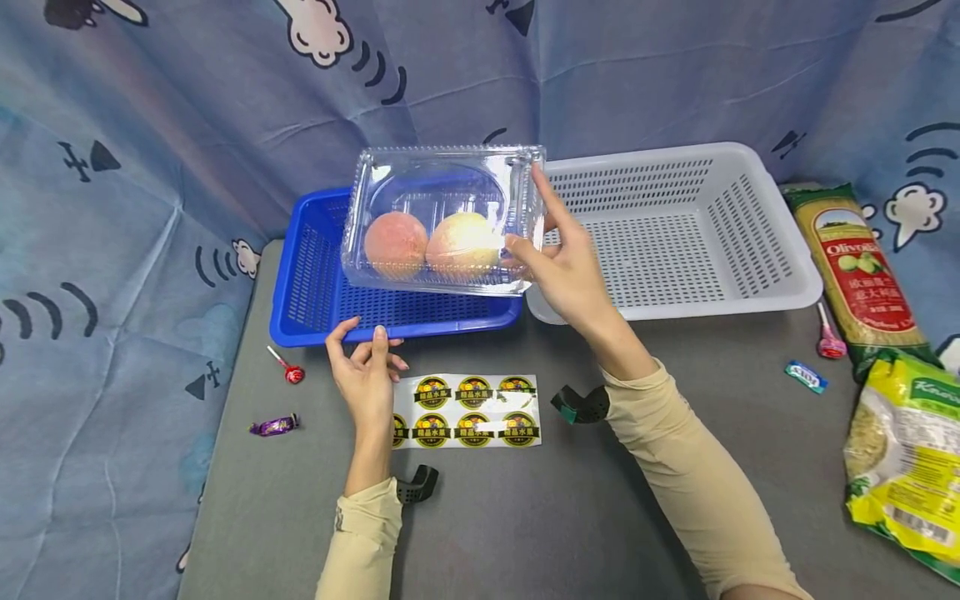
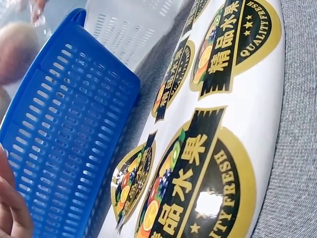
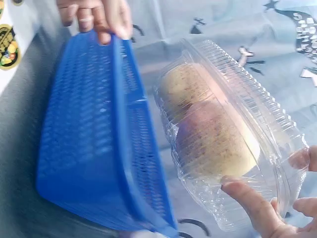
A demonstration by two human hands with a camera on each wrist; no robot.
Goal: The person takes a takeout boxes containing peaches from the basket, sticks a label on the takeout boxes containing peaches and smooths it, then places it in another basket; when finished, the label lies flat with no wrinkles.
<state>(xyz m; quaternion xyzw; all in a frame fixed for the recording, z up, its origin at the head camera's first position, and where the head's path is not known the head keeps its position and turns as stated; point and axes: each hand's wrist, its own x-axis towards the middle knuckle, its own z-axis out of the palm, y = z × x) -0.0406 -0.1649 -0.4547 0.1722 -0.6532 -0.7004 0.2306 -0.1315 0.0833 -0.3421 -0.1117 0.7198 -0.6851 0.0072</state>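
My right hand (image 1: 566, 271) grips the right end of a clear plastic clamshell box (image 1: 442, 283), with its thumb on the near side. Two peaches, one redder (image 1: 396, 243) and one paler (image 1: 463, 242), sit inside the box; its lid appears closed. The box is held above a blue plastic basket (image 1: 300, 333). On the basket's near rim, my left hand (image 1: 365, 375) holds on with thumb and fingers, as the right wrist view also shows. Just in front of the basket lies a sheet of round fruit stickers (image 1: 467, 411), partly behind the left hand.
A white basket (image 1: 806, 287) stands right of the blue one. Farther right are a pasta bag (image 1: 870, 275), a yellow Knorr bag (image 1: 911, 458), a pink lollipop (image 1: 830, 344) and a small blue packet (image 1: 806, 377). At left lie a red lollipop (image 1: 294, 374) and a purple candy (image 1: 274, 425).
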